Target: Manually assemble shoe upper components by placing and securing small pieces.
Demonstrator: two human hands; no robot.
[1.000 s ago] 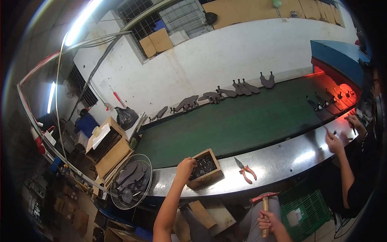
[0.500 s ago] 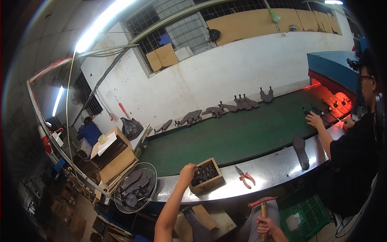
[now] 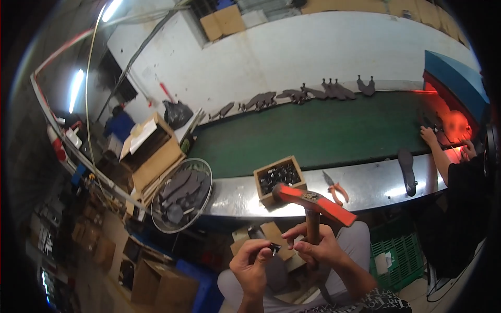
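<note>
Between the thumb and fingertips of my left hand (image 3: 251, 267) is a small glossy black piece (image 3: 274, 248); its exact kind cannot be told. My right hand (image 3: 324, 248) grips the wooden handle of a hammer (image 3: 317, 202), its red head up and its index finger reaching toward the black piece. Beyond the hammer, a wooden box (image 3: 265, 200) full of small black pieces stands on the metal ledge (image 3: 229, 197). Pliers (image 3: 340, 193) with orange handles lie right of the box. Below my hands, a dark sole-like shape (image 3: 277, 276) shows over my lap, partly hidden.
A green conveyor belt (image 3: 313, 130) runs behind the ledge, with dark soles (image 3: 261, 99) along its far edge. One sole (image 3: 406, 169) lies on the ledge at right. A wire basket (image 3: 210, 182) of soles stands left. A co-worker's hand (image 3: 429, 136) is near the blue machine (image 3: 454, 83).
My left hand has left the wooden box and come down with a small black piece. My right hand has raised the hammer toward it. The view has tilted down; the co-worker's hands have shifted.
</note>
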